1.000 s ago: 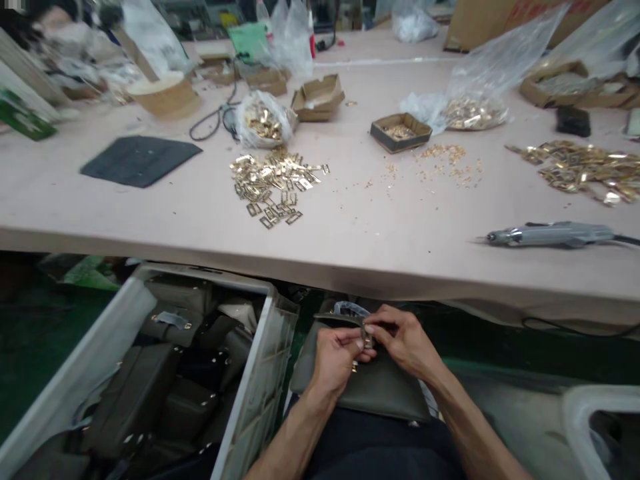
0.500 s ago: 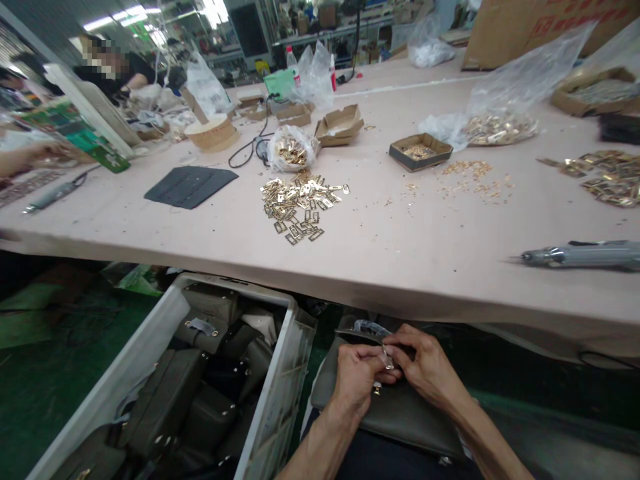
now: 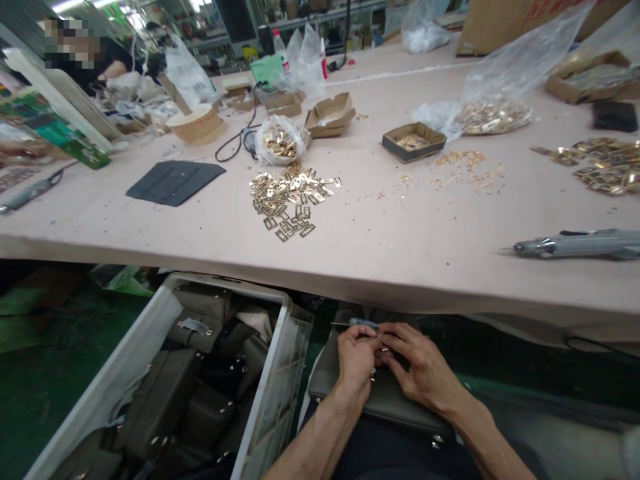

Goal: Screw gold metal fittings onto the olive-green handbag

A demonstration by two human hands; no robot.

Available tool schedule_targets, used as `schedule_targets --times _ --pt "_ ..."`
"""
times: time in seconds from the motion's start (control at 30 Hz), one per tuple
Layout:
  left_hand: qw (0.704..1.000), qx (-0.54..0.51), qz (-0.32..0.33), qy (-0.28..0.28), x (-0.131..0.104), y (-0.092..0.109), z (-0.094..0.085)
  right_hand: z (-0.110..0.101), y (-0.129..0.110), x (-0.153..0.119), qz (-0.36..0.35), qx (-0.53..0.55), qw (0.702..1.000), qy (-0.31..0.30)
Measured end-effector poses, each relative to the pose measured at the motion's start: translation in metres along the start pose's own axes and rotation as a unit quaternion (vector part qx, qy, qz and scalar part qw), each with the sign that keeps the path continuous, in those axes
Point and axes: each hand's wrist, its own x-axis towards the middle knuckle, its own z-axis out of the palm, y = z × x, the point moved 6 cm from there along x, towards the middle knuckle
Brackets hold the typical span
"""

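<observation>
Head view: an olive-green leather bag [image 3: 385, 400], flat and matte, is laid across the lap. A small gold fitting [image 3: 383, 348] at its top edge is pinched by the left hand [image 3: 356, 357] and the right hand [image 3: 420, 370].

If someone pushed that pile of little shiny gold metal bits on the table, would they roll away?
Probably not. The flat gold rectangular metal frames lie loose on the pale pink table, so they would likely slide and scatter. Each looks thin, likely light.

Bare forearms, no sleeves; left hand [image 3: 356, 359], right hand [image 3: 419, 369], no gloves, rings; dark trousers
</observation>
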Motion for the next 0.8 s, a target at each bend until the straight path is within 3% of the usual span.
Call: schedule_targets --times 0.13,0.27,0.33,0.4,0.47,0.53,0.6,0.8 --pt "1.000 0.018 -0.009 0.010 0.005 -0.001 0.003 0.006 0.006 0.004 -0.020 -0.015 1.000 0.009" --pt "0.998 0.061 -0.006 -0.018 0.002 0.001 0.004 -0.001 0.005 0.015 -0.007 0.038 0.999 0.022" --pt "0.986 0.144 0.085 -0.009 -0.009 0.016 0.001 -0.011 0.002 0.020 0.005 0.087 0.996 0.025" --pt "0.948 0.235 0.217 -0.003 -0.028 0.036 0.001 -0.023 -0.002 0.024 0.019 0.138 0.990 0.026" --pt "0.917 0.270 0.288 -0.053 -0.044 0.046 0.008 -0.032 -0.008 0.026 0.027 0.181 0.983 0.025" --pt "0.920 0.254 0.267 -0.134 -0.049 0.043 0.015 -0.038 -0.013 0.026 0.028 0.206 0.978 0.025" --pt "0.936 0.216 0.216 -0.177 -0.046 0.034 0.018 -0.040 -0.016 0.025 0.031 0.209 0.977 0.029" --pt "0.960 0.155 0.157 -0.173 -0.031 0.012 0.016 -0.040 0.000 0.020 0.115 0.196 0.972 0.067"
